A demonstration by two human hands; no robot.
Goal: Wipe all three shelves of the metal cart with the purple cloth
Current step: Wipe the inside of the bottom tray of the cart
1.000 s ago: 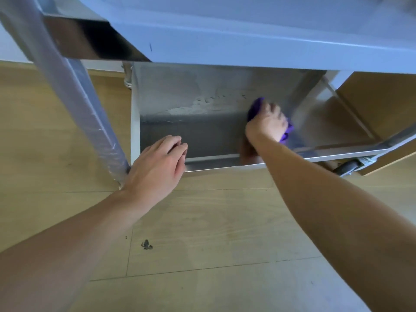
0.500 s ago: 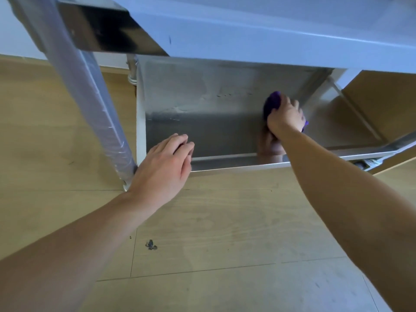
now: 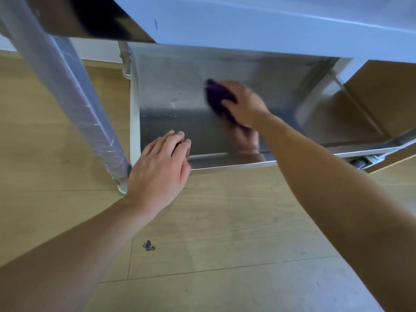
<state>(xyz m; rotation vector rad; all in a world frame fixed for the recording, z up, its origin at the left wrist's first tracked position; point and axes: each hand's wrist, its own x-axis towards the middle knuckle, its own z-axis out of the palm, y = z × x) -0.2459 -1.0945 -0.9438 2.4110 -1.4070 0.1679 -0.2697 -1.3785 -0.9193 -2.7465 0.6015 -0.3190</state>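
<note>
The metal cart's bottom shelf (image 3: 171, 91) is a shiny steel tray just above the floor. A higher shelf (image 3: 247, 25) of the cart overhangs it. My right hand (image 3: 244, 104) grips the bunched purple cloth (image 3: 219, 97) and presses it on the middle of the bottom shelf; the hand is blurred. Part of the cloth is hidden under the fingers. My left hand (image 3: 159, 167) rests with relaxed fingers on the shelf's front rim (image 3: 225, 164), near its left corner, and holds nothing.
A film-wrapped cart leg (image 3: 74, 100) slants down at the left to a foot on the wooden floor (image 3: 225, 221). A black caster (image 3: 360, 163) shows under the shelf's right end. A small dark scrap (image 3: 148, 245) lies on the floor. Wooden panels stand at the right.
My right hand has swept the purple cloth leftward, from the right part of the bottom shelf to its middle. My left hand has stayed at the front rim.
</note>
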